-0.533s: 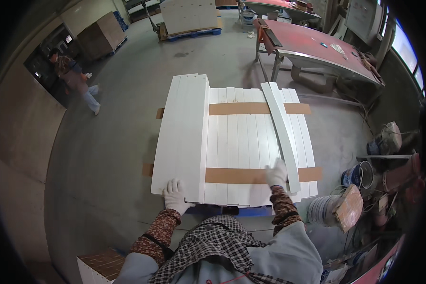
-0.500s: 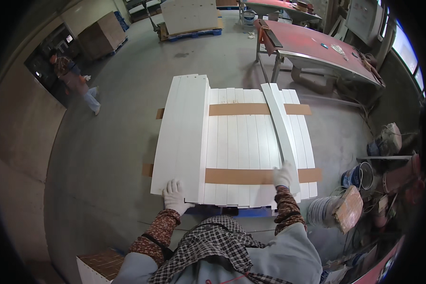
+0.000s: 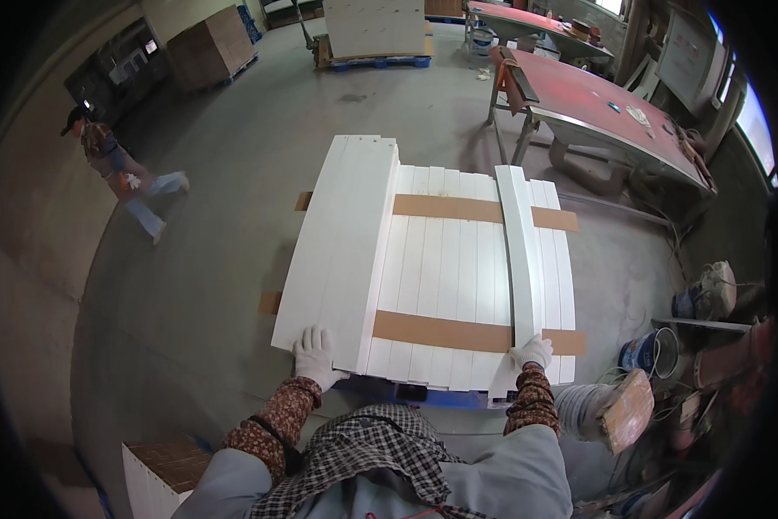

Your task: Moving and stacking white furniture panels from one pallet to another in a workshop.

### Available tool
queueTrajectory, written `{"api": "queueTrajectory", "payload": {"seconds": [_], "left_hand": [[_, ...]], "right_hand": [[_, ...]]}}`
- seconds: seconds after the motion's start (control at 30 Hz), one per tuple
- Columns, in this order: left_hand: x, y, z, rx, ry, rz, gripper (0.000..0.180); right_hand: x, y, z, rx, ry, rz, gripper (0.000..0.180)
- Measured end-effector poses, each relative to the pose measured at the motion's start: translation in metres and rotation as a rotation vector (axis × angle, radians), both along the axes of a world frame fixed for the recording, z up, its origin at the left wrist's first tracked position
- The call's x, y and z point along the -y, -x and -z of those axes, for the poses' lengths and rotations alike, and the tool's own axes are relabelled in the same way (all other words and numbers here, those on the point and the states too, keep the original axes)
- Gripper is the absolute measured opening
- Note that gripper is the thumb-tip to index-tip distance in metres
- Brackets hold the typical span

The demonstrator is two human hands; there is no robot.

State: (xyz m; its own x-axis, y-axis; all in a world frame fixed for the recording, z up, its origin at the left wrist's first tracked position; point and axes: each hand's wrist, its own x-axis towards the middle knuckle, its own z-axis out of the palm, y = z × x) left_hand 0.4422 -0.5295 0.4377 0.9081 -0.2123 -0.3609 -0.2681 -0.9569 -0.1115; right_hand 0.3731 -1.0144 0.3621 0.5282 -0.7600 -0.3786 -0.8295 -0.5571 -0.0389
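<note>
My left hand (image 3: 315, 356), in a white glove, lies with fingers extended on the near end of a raised stack of long white boards (image 3: 332, 242). To the right, my gloved right hand (image 3: 532, 353) closes round the near part of a single loose white board (image 3: 517, 242). That board rests lengthwise on a lower layer of white boards (image 3: 449, 268), crossing two brown cardboard strips, a far one (image 3: 449, 208) and a near one (image 3: 441, 330). My right fingertips are partly hidden. Under the near edge a blue pallet (image 3: 389, 391) shows.
A red-topped table (image 3: 588, 91) stands at the far right. Buckets (image 3: 651, 352) and a wrapped block (image 3: 624, 413) sit close on my right. Another person (image 3: 121, 169) walks on the left. A pallet load (image 3: 376, 30) stands ahead; an open box (image 3: 164, 471) is near left.
The loose board has swung from a slant to nearly parallel with the boards below. My right hand has moved nearer me along it. The person at left has walked closer, and the view has shifted slightly.
</note>
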Motion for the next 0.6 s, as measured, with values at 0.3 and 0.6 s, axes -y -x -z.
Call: {"api": "queueTrajectory", "payload": {"seconds": [0.3,0.6], "left_hand": [[-0.002,0.001,-0.001,-0.02,-0.021,-0.015,0.121],[-0.002,0.003,0.006,0.049,-0.04,-0.001,0.121]], "right_hand": [[0.004,-0.002,0.021,0.045,-0.057,0.082,0.079],[-0.123,-0.024,0.023,0.208,-0.139,0.011,0.075]]}}
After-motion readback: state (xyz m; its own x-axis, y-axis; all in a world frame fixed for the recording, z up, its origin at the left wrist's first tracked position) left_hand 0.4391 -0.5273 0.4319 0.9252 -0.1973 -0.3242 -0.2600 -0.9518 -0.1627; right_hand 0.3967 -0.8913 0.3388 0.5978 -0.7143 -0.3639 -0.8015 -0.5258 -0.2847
